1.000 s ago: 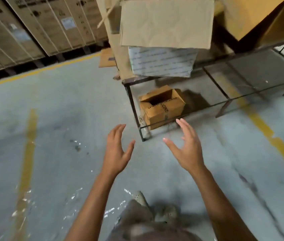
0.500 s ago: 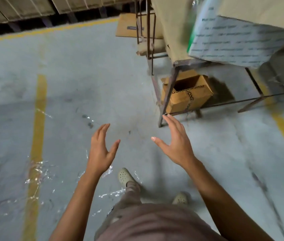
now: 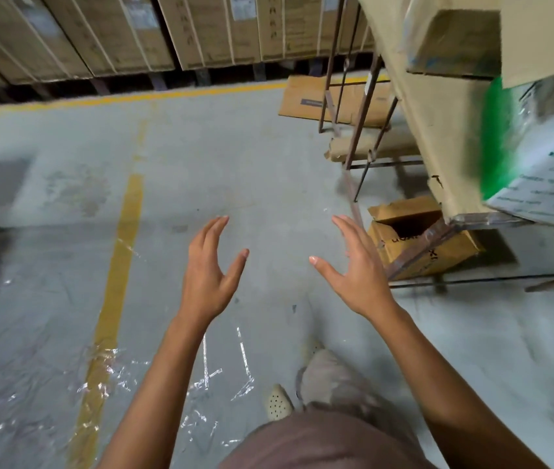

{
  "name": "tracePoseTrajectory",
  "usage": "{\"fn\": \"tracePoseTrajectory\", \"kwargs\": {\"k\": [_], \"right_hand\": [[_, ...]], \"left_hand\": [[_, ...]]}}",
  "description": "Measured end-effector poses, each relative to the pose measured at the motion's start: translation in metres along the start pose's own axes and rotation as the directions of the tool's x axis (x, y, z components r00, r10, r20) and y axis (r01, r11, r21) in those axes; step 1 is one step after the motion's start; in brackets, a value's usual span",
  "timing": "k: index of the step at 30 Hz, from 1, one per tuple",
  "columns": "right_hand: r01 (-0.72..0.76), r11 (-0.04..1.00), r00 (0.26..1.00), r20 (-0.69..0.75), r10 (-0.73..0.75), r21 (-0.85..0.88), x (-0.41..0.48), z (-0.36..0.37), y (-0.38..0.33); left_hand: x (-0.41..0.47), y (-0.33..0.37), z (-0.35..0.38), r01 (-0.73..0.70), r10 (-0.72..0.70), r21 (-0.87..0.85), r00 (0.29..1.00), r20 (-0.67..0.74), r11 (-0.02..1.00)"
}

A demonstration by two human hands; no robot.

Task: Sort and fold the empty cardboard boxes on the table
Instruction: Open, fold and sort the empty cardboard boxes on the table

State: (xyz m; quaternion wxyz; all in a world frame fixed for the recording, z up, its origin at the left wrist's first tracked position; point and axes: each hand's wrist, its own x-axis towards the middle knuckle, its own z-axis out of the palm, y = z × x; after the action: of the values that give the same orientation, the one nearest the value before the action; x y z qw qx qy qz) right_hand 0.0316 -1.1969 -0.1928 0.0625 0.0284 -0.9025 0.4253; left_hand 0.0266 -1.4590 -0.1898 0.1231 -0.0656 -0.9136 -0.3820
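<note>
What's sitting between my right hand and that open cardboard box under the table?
In the head view, a rusty metal table leg slants across the front of the open cardboard box, between it and the right hand; otherwise just concrete floor.

We see only part of the box: a table leg crosses its front and cuts through the print, which we cannot read. The table runs off the right and top edges. The green-and-white sheet on it is smeared, its text illegible. Labels on the far cartons are too small to read. Our trouser leg half hides one shoe.
</note>
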Motion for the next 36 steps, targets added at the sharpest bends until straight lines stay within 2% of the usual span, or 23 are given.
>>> {"fn": "tracePoseTrajectory", "kwargs": {"k": [8, 15, 20, 27, 30, 36], "right_hand": [[-0.002, 0.995, 0.995, -0.099, 0.012, 0.097, 0.141, 0.012, 0.009], [0.000, 0.989, 0.974, -0.225, 0.034, 0.151, 0.276, -0.038, 0.009], [0.046, 0.972, 0.927, -0.373, 0.046, 0.232, 0.345, -0.077, 0.009], [0.003, 0.978, 0.824, -0.555, 0.116, 0.208, 0.419, -0.119, 0.027], [-0.036, 0.979, 0.771, -0.618, 0.154, 0.199, 0.451, -0.134, 0.033], [-0.264, 0.950, 0.619, -0.727, 0.299, 0.165, 0.517, -0.155, 0.046]], "left_hand": [[0.147, -0.024, 0.024, -0.049, 0.051, -0.063, 0.998, 0.029, 0.997], [0.309, 0.000, 0.050, -0.169, 0.172, -0.057, 0.982, 0.072, 0.984], [0.403, 0.027, 0.077, -0.266, 0.273, -0.071, 0.957, 0.097, 0.961], [0.531, 0.073, 0.129, -0.440, 0.463, -0.156, 0.871, 0.167, 0.884], [0.588, 0.090, 0.156, -0.508, 0.551, -0.229, 0.812, 0.193, 0.830], [0.683, 0.119, 0.200, -0.626, 0.702, -0.328, 0.675, 0.228, 0.708]]}}
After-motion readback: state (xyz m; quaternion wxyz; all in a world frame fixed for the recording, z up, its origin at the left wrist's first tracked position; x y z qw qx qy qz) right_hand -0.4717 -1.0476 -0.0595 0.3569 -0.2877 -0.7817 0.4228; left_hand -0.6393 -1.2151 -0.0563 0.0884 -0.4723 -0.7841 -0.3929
